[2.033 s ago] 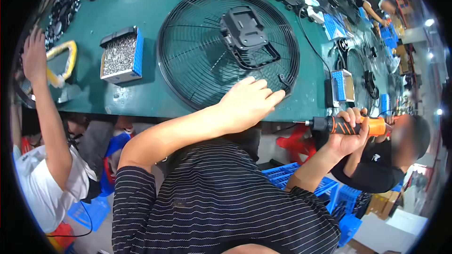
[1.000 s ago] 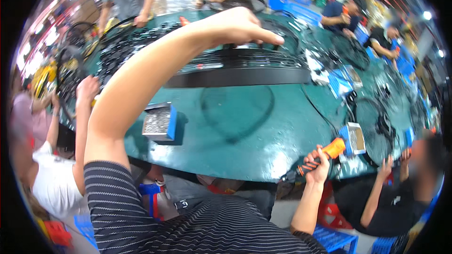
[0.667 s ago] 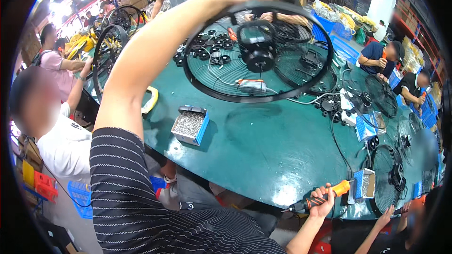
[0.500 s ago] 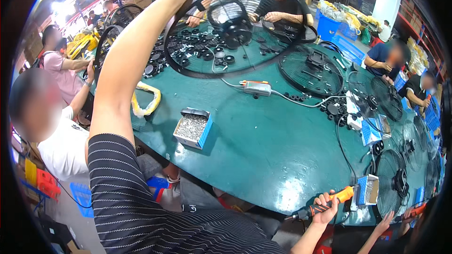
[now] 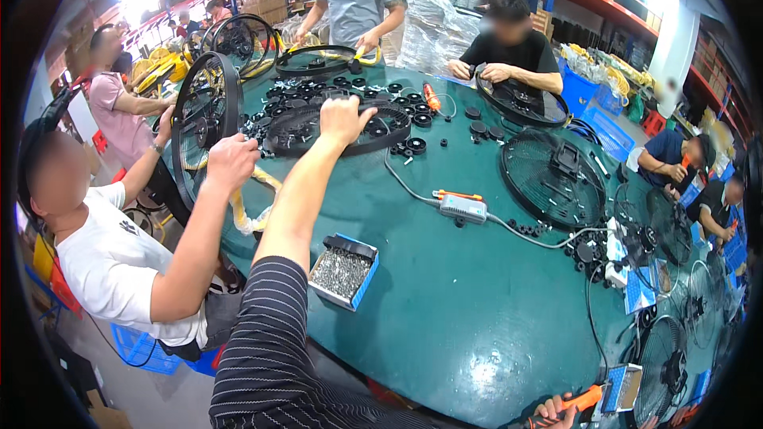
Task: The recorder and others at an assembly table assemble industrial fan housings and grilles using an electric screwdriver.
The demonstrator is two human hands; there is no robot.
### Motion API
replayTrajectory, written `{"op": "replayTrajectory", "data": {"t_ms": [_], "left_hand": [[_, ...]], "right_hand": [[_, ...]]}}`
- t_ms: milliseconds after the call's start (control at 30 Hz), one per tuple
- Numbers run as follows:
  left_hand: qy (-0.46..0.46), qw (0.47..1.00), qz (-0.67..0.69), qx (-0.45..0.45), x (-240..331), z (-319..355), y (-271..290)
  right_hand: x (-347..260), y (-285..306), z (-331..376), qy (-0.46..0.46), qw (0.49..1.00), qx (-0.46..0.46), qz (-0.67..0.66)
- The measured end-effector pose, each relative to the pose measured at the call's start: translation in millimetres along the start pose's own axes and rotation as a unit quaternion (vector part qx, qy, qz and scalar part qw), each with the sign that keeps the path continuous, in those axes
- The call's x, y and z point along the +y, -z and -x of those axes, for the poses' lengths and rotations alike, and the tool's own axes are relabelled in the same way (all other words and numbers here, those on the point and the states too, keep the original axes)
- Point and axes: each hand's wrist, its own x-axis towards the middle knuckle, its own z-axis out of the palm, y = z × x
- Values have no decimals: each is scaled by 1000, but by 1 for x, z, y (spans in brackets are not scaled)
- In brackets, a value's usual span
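Note:
My left hand point(image 5: 344, 121) reaches over a round black fan point(image 5: 381, 140) that lies low among loose black parts. Its fingers curl down at the fan's far rim and its thumb sticks out; the fingertips are hidden. At the lower right edge, my right hand point(image 5: 550, 413) is closed around an orange and black power screwdriver point(image 5: 584, 400), partly cut off by the frame. An open box of small metal screws point(image 5: 342, 275) stands near my left forearm, with a black piece on its edge.
The green table point(image 5: 429, 294) carries a grey inline box with a cable point(image 5: 463, 207), another black fan point(image 5: 552, 179) and a screw box point(image 5: 622, 388). At left, a person in white point(image 5: 119, 254) holds an upright fan point(image 5: 208, 123). Others work across the table.
My left hand has lowered the fan from a raised, tilted position onto the parts pile. The view has shifted, and the screwdriver in my right hand sits lower in it.

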Motion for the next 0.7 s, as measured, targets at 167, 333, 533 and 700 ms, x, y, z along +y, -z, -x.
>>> {"op": "replayTrajectory", "data": {"t_ms": [167,333,533,700], "left_hand": [[40,997,23,-57,-5,31,-51],[96,951,74,-284,17,35,-63],[-90,941,226,-236,65,61,45],[-256,854,391,-227,113,144,191]], "right_hand": [[-4,0,-9,-67,997,9,47],[-16,-25,-30,17,959,147,241],[-45,-72,-69,57,679,193,706],[-51,-51,-87,54,292,224,928]]}}
